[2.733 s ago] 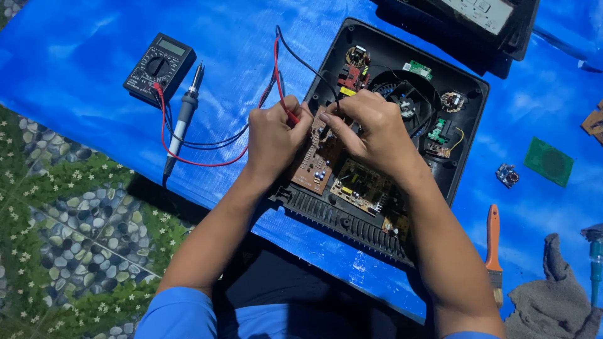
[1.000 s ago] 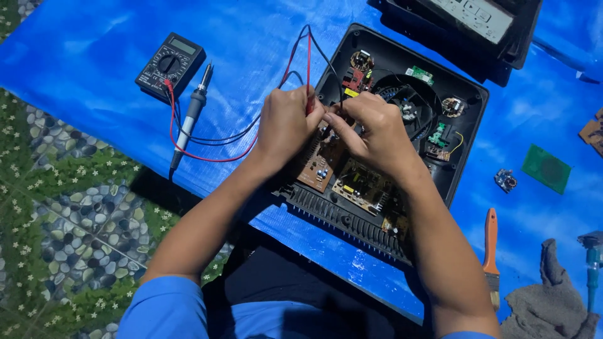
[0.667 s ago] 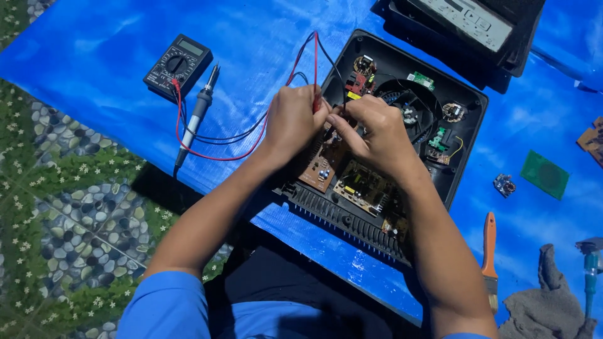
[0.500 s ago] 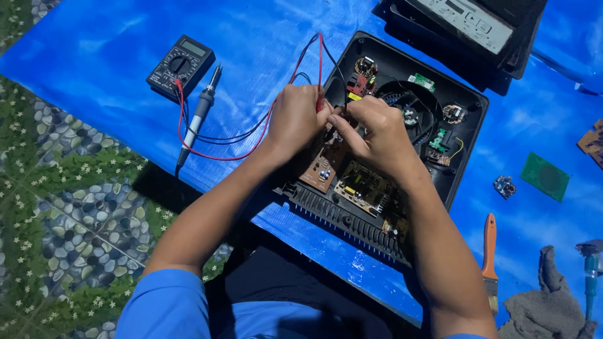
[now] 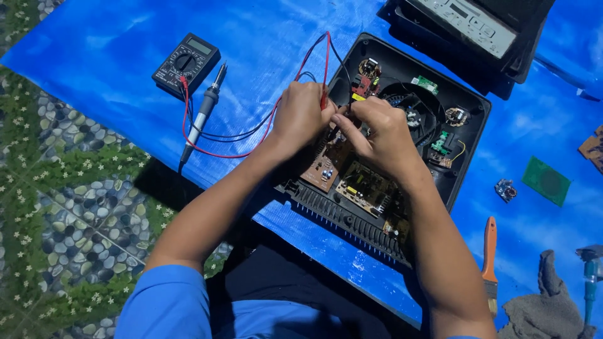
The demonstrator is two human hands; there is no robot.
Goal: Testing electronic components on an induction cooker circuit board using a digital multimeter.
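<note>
Left hand (image 5: 300, 115) closed around a red test probe (image 5: 325, 100), its tip down on the brown printed circuit board (image 5: 326, 163). Right hand (image 5: 377, 132) just beside it, fingers pinched together over the same board; what they grip is hidden by the hand, likely the black probe, cannot tell. The two hands touch at the fingertips.

The board sits inside an open black plastic appliance casing (image 5: 468, 141), shallow and square, lying flat on a blue plastic tarp (image 5: 94, 44). A second green-and-yellow circuit board (image 5: 367, 188) lies beside the brown one, nearer the person. A ribbed black heat sink (image 5: 342, 216) runs along the casing's near edge.

Red and black test leads (image 5: 251, 132) loop from the hands across the tarp to a black handheld multimeter (image 5: 186, 63), well apart on the left. A soldering iron with a dark grip (image 5: 204, 110) lies just beside the meter, over the leads.

To the right on the tarp: a small green square board (image 5: 546, 181), an orange-handled paintbrush (image 5: 489, 263), a grey cloth (image 5: 540, 307). The casing's black top cover with a pale control strip (image 5: 471, 25) lies beyond it.
</note>
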